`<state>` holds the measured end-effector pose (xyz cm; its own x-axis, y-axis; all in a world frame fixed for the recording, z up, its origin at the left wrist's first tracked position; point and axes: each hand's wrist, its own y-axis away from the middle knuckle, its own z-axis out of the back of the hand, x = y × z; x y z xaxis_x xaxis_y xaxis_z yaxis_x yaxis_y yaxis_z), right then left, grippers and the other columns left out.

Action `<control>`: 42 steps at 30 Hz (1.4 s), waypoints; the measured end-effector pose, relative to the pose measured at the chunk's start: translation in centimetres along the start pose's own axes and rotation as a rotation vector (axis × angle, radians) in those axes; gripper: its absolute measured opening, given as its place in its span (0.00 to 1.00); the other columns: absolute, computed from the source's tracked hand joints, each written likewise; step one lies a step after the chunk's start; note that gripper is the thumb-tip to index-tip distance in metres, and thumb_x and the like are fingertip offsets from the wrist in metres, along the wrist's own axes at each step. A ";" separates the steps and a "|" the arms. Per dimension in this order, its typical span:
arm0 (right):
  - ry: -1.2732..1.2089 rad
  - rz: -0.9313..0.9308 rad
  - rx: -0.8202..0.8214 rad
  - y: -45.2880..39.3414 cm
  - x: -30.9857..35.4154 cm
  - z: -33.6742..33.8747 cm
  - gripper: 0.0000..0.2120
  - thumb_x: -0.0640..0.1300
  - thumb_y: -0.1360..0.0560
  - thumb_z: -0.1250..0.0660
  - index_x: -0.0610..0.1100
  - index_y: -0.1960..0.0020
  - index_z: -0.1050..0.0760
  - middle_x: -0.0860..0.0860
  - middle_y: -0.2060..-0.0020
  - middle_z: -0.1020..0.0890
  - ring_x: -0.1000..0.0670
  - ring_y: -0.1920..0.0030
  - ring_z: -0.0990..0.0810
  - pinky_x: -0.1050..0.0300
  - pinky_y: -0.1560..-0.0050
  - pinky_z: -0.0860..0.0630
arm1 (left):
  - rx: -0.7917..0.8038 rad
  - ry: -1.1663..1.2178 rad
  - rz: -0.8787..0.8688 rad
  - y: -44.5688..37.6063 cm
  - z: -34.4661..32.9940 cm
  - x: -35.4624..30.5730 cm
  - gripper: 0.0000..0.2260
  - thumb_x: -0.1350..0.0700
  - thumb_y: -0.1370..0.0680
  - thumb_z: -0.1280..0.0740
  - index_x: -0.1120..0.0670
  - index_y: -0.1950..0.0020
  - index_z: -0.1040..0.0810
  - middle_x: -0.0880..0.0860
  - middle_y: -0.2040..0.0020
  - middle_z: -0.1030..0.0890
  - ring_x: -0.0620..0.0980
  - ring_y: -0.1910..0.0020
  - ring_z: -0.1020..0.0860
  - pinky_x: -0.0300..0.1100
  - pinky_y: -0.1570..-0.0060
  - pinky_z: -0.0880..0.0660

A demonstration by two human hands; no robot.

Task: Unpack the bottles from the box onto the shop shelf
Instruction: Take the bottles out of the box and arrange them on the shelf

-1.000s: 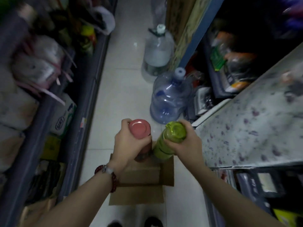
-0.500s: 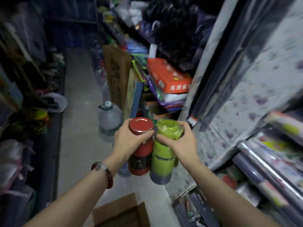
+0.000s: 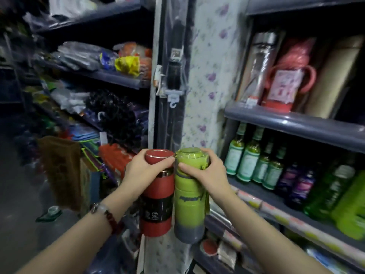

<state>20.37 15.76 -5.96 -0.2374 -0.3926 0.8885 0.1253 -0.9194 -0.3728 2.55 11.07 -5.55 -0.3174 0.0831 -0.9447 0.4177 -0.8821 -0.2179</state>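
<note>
In the middle of the frame, the left hand [image 3: 143, 171] grips the top of a red bottle [image 3: 157, 192] and the right hand [image 3: 203, 173] grips the top of a green bottle [image 3: 189, 196], the two bottles upright and touching side by side. Both arms reach forward from the bottom of the frame, wrists bent down. To do this well, the person should probably carry the bottles right to the shelf [image 3: 296, 123] and set them down upright, one at a time, in a free spot.

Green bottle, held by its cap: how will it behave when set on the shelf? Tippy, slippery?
Likely rigid: the green bottle hangs straight from the right hand gripping its cap. Tall and narrow, so probably tippy on the shelf. The glossy clear wrap at the cap may be slippery.
</note>
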 end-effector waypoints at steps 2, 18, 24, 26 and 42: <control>-0.016 0.007 -0.038 -0.5 1.6 3.2 0.31 0.57 0.46 0.19 0.50 0.46 0.23 0.54 0.56 0.15 0.56 0.54 0.16 0.51 0.46 0.20 | 0.048 0.039 -0.029 -0.2 -1.7 -3.0 0.26 0.34 0.47 0.26 0.45 0.55 0.19 0.45 0.56 0.16 0.45 0.53 0.18 0.48 0.47 0.21; -0.011 0.109 -0.265 0.9 12.1 28.1 0.20 0.47 0.38 0.19 0.46 0.49 0.20 0.50 0.56 0.13 0.50 0.54 0.14 0.50 0.50 0.19 | 0.461 0.293 -0.259 3.4 -16.5 -23.7 0.13 0.49 0.33 0.24 0.53 0.54 0.20 0.49 0.61 0.15 0.42 0.66 0.18 0.33 0.69 0.24; 0.015 0.179 -0.402 2.4 15.5 34.8 0.24 0.49 0.42 0.18 0.44 0.49 0.20 0.49 0.56 0.13 0.50 0.54 0.14 0.49 0.48 0.19 | 0.538 0.293 -0.412 6.2 -19.4 -30.7 0.14 0.46 0.34 0.24 0.51 0.54 0.20 0.46 0.61 0.17 0.40 0.66 0.19 0.31 0.76 0.29; 0.037 0.218 -0.467 2.8 16.9 36.7 0.24 0.50 0.43 0.18 0.44 0.50 0.20 0.50 0.56 0.13 0.50 0.53 0.14 0.47 0.47 0.19 | 0.526 0.313 -0.473 6.8 -20.1 -32.9 0.16 0.45 0.35 0.24 0.51 0.52 0.20 0.47 0.58 0.17 0.43 0.62 0.21 0.34 0.71 0.29; 0.387 0.494 -0.960 3.2 19.3 42.3 0.26 0.54 0.38 0.20 0.53 0.44 0.27 0.60 0.56 0.18 0.65 0.55 0.20 0.66 0.50 0.24 | 0.441 0.534 -0.725 7.9 -28.8 -38.4 0.28 0.38 0.46 0.23 0.43 0.49 0.24 0.42 0.51 0.18 0.43 0.49 0.20 0.47 0.45 0.23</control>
<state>56.95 6.18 21.25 -0.6678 -0.5437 0.5083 -0.4598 -0.2357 -0.8562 42.57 14.28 21.93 0.0986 0.7709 -0.6293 -0.1124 -0.6197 -0.7768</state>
